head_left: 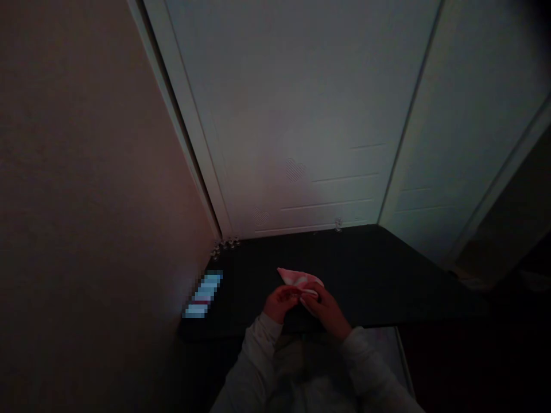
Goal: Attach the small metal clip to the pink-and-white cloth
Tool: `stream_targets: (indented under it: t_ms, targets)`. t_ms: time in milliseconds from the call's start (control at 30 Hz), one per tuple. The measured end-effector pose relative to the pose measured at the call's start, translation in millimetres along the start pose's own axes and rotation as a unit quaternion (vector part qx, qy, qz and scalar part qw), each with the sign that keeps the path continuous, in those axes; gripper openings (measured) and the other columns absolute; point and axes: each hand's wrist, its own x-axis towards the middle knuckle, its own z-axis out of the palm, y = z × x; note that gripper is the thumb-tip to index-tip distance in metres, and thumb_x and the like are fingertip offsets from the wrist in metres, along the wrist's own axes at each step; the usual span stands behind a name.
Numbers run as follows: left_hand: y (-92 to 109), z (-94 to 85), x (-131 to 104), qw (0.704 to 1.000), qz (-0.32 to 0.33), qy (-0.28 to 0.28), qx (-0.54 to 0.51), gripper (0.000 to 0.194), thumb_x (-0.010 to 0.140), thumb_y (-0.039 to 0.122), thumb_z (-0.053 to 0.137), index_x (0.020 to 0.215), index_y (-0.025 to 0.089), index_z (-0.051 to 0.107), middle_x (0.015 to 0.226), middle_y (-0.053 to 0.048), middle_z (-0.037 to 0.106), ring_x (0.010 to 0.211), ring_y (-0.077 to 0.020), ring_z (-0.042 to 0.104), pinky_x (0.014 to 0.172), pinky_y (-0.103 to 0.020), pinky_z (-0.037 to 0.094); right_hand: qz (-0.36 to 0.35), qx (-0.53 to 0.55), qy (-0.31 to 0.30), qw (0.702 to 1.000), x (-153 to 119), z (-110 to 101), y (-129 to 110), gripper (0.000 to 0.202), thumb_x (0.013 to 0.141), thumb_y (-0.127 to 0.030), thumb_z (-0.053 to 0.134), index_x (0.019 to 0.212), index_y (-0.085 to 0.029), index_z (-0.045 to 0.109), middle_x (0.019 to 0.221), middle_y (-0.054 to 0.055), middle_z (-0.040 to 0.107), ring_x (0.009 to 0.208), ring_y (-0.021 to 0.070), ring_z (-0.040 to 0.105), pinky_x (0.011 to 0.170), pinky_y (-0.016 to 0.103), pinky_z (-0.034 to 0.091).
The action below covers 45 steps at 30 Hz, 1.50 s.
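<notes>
Pale sleeves [258, 355] nearest; both hands at a pink-and-white cloth [297, 277] above the dark worktop [374, 281]

Light panelling [275, 86] fills most of the far side, marked with raised lines and heart shapes. A reddish-brown wall [86, 172] stands at left. Between the panelling and the person lies the worktop, dark and flat, its far edge close against the panelling. Near and to the right, partly below the worktop's near edge, a pale flat object [390, 350] with a light rim is observed; its nature cannot be determined.

Both sleeves reach in from the near side. The right hand [325, 308] holds the cloth, fingers bent narrow around its folds. The left hand [278, 304] meets it from the left, fingers curled in at the cloth; whether they close on the fabric or on something small cannot be told in this light. The cloth is bunched at the near middle of the worktop, one pointed corner extending far and left.

Near the worktop's left edge lies a lit rectangle [203, 295], its content pixelated. Small clear pieces [224, 245] are grouped at the far left corner. A single clear piece [338, 225] sits at the far edge, right of middle.
</notes>
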Motion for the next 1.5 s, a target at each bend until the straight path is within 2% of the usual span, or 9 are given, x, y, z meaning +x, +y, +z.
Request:
stream_targets:
  t_ms: [200,600,800,933,1100,1267,1500]
  targets:
    - [-1.2,0.7,0.8,1.0,0.008,0.001,-0.006,0.031,0.047,0.016,0.072,0.075,0.013,0.06,0.075,-0.004,0.064,0.075,-0.0163,0.058,0.077,-0.033,0.04,0.0,-0.02,0.005,1.0,-0.1,0.1,4.1,0.019,0.069,-0.033,0.051,0.082,-0.019,0.052,0.079,0.001,0.055,0.072,0.0157,0.051,0.065,0.026,0.04]
    - [-4.2,-1.4,1.5,1.0,0.007,-0.011,0.005,0.033,0.049,0.018,0.071,0.079,0.014,0.059,0.081,-0.005,0.063,0.079,-0.0165,0.057,0.078,-0.032,0.04,-0.005,-0.025,0.024,0.999,0.1,0.0,0.2,0.017,0.071,-0.034,0.048,0.075,-0.018,0.052,0.074,0.001,0.054,0.069,0.0152,0.05,0.063,0.025,0.04]
    - [-5.0,0.0,2.7,0.999,-0.03,0.023,0.001,0.037,0.05,0.025,0.07,0.082,0.014,0.056,0.081,-0.006,0.062,0.073,-0.0163,0.057,0.066,-0.029,0.044,-0.001,-0.028,0.028,0.999,-0.9,-0.2,-4.3,0.02,0.071,-0.037,0.047,0.076,-0.018,0.052,0.072,0.002,0.055,0.067,0.0151,0.05,0.061,0.025,0.04]
    - [-6.6,0.3,3.1,0.998,-0.046,0.038,-0.013,0.041,0.05,0.026,0.071,0.084,0.013,0.052,0.081,-0.006,0.061,0.074,-0.0164,0.058,0.066,-0.03,0.044,-0.001,-0.01,0.026,1.0,-0.4,-0.7,-3.2,0.021,0.07,-0.038,0.047,0.075,-0.018,0.052,0.072,0.002,0.056,0.066,0.0148,0.05,0.059,0.024,0.04]
    - [-6.6,2.1,3.0,0.997,-0.049,0.054,-0.004,0.044,0.048,0.028,0.072,0.082,0.013,0.049,0.075,-0.005,0.061,0.065,-0.0145,0.058,0.063,-0.03,0.045,-0.006,-0.007,0.036,0.999,-0.6,-0.8,-1.2,0.018,0.07,-0.035,0.048,0.074,-0.018,0.052,0.068,0.001,0.054,0.062,0.0131,0.049,0.056,0.023,0.039]
    - [-3.9,3.1,2.3,0.998,-0.044,0.047,0.028,0.038,0.048,0.03,0.072,0.076,0.012,0.052,0.07,-0.004,0.06,0.062,-0.014,0.057,0.057,-0.028,0.045,-0.008,-0.008,0.034,0.999,-0.2,-0.6,-4.8,0.019,0.07,-0.035,0.048,0.076,-0.017,0.054,0.069,0.001,0.054,0.063,0.0135,0.049,0.058,0.024,0.04]
    - [-3.3,3.9,1.5,0.998,-0.035,0.05,0.023,0.037,0.048,0.028,0.072,0.076,0.012,0.054,0.073,-0.005,0.062,0.068,-0.0151,0.057,0.064,-0.03,0.045,0.009,-0.009,0.042,0.999,0.4,-1.4,0.7,0.022,0.07,-0.037,0.049,0.079,-0.017,0.054,0.072,0.001,0.056,0.065,0.0141,0.051,0.06,0.025,0.04]
